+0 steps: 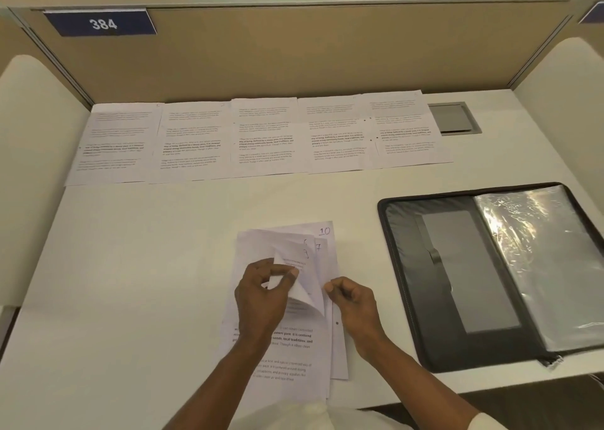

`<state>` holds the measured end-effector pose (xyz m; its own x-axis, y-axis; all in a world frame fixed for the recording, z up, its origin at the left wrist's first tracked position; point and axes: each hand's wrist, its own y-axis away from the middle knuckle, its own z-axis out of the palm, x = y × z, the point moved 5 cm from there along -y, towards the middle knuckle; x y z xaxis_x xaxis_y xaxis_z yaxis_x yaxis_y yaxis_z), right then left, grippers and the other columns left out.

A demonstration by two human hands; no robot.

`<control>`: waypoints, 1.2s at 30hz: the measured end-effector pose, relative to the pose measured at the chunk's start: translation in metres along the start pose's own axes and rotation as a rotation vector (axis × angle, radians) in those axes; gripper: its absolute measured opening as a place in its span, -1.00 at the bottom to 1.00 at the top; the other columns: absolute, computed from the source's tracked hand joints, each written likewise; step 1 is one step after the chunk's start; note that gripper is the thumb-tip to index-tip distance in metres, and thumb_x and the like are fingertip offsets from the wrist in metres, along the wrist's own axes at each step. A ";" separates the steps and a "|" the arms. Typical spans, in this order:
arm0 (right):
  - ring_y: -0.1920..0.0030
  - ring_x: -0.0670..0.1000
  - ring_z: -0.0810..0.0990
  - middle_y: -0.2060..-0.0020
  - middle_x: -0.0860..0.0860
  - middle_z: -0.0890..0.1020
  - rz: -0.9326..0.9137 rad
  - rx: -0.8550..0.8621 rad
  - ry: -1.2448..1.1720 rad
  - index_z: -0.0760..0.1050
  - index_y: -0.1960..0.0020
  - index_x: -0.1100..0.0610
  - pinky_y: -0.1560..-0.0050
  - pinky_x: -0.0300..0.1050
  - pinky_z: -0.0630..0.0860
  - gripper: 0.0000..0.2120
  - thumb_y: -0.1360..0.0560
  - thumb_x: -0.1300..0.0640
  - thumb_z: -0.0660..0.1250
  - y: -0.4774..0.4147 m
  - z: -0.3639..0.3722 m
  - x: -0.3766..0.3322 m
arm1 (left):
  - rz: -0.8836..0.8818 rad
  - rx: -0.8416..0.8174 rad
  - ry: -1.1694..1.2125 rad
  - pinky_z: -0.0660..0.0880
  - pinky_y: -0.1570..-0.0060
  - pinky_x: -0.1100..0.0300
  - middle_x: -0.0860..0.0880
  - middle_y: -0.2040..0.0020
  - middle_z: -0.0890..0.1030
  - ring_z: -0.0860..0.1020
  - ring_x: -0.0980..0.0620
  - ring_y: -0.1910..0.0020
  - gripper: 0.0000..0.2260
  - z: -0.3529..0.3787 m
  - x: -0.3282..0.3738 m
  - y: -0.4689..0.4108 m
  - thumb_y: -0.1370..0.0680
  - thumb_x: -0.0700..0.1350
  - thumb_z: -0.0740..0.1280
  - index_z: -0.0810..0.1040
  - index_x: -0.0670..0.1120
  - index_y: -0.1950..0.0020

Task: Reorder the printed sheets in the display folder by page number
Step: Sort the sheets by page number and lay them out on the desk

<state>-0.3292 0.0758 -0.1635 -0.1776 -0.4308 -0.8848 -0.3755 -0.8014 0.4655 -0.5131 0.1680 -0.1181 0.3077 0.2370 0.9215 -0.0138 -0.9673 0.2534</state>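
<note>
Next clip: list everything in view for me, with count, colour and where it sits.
laid-out sheets: five, white with printed text, in a row along the back of the desk
sheet stack: one loose pile, white, front centre; handwritten 10 and 7 show at top corners
display folder: one, black, lying open at the right
clear sleeves: shiny and transparent, on the folder's right half; count unclear
cable hatch: one, grey, back right
number sign: one, blue, reads 384, on the partition's upper left
desk: one, white
partition: one, beige, behind the desk
left hand: pinches the top sheet's curled corner
right hand: fingers curled at the stack's right edge; grip unclear
</note>
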 end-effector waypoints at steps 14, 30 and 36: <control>-0.04 0.04 0.76 -0.03 -0.02 0.77 -0.080 -0.007 0.069 0.52 -0.20 0.09 -0.08 0.17 0.71 -0.84 -0.64 0.19 0.41 -0.001 0.009 0.011 | 0.071 0.032 -0.257 0.53 0.13 0.34 0.04 -0.11 0.59 0.55 0.45 0.10 -0.87 0.023 -0.004 0.002 -0.53 -0.07 0.57 0.64 -0.02 0.12; -0.04 -0.03 0.75 0.00 -0.12 0.78 -0.008 0.025 0.138 0.72 -0.11 0.00 -0.07 -0.08 0.69 -0.81 -0.70 0.09 0.31 -0.010 0.010 0.014 | 0.037 0.005 -0.077 0.53 0.13 0.47 0.06 0.08 0.62 0.62 0.24 0.04 -0.83 0.016 -0.017 0.005 -0.53 -0.15 0.59 0.61 -0.05 0.13; 0.09 -0.20 0.72 0.13 -0.22 0.76 0.007 0.113 0.327 0.75 0.08 -0.05 0.03 -0.18 0.65 -0.84 -0.55 -0.13 0.50 -0.017 0.019 0.008 | 0.021 -0.026 -0.094 0.54 0.09 0.36 0.12 0.10 0.66 0.64 0.26 0.05 -0.85 0.016 -0.025 0.007 -0.54 -0.06 0.57 0.63 0.01 0.13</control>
<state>-0.3420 0.0938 -0.1785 0.1138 -0.5607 -0.8202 -0.4768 -0.7551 0.4500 -0.5056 0.1541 -0.1443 0.3954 0.2058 0.8952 -0.0455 -0.9690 0.2429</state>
